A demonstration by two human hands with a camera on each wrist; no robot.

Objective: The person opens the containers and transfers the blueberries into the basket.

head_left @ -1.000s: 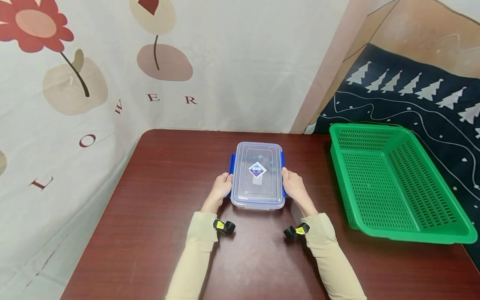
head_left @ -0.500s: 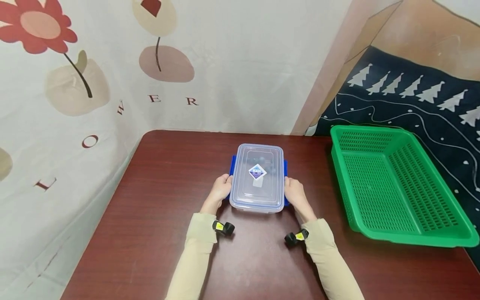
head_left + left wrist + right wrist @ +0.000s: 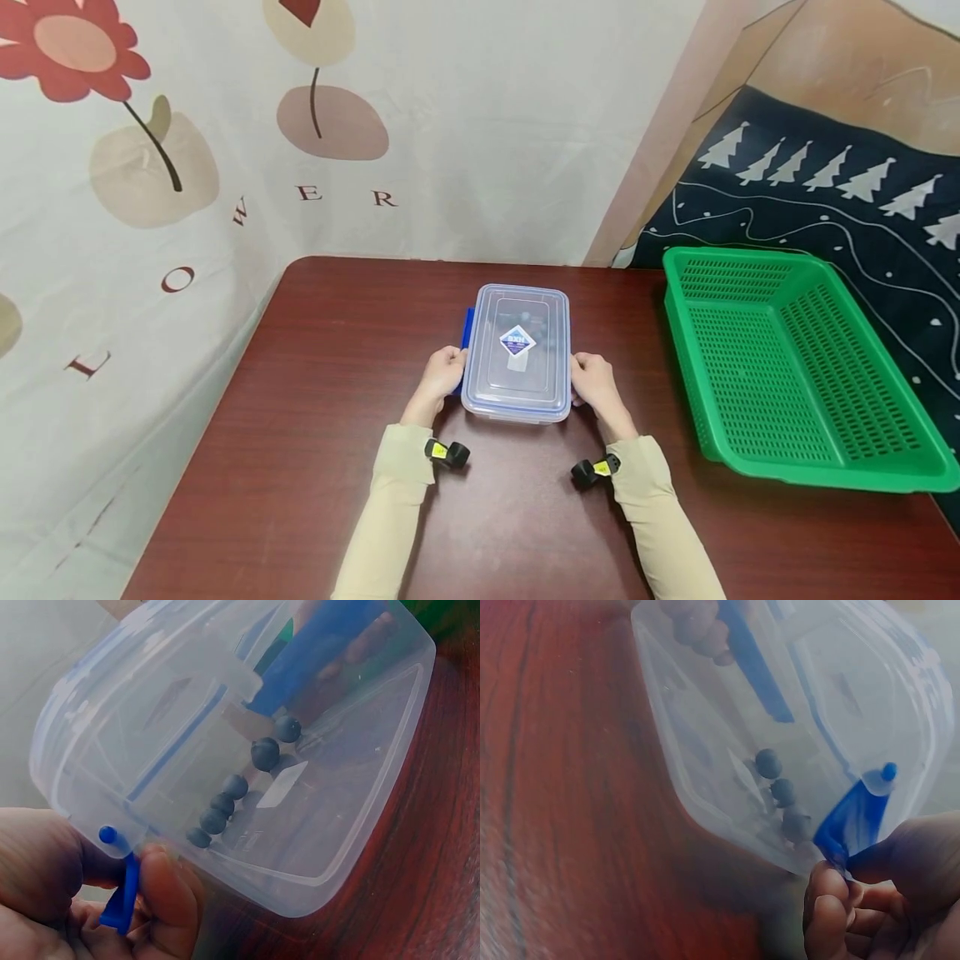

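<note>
A clear plastic food container (image 3: 516,383) with a lid stands on the table, a diamond-shaped label (image 3: 517,341) on top. Through its walls several dark blueberries (image 3: 265,754) show on the bottom, near a small white label (image 3: 283,785). At the left side my left hand (image 3: 442,372) pinches a blue latch (image 3: 124,896), which is swung out from the wall. My right hand (image 3: 593,382) is at the opposite side, thumb and fingers pinching the other blue latch (image 3: 856,825). From the head view that right latch is hidden.
A green slatted plastic basket (image 3: 765,392) stands at the right of the dark red table (image 3: 337,375). Patterned curtains (image 3: 480,125) hang along the left and back. A dark cloth with white trees (image 3: 817,200) lies behind the basket.
The right latch, close to the container's side at first, swung outward and then out of sight in the head view. The right hand shifted slightly outward; the left hand has hardly moved.
</note>
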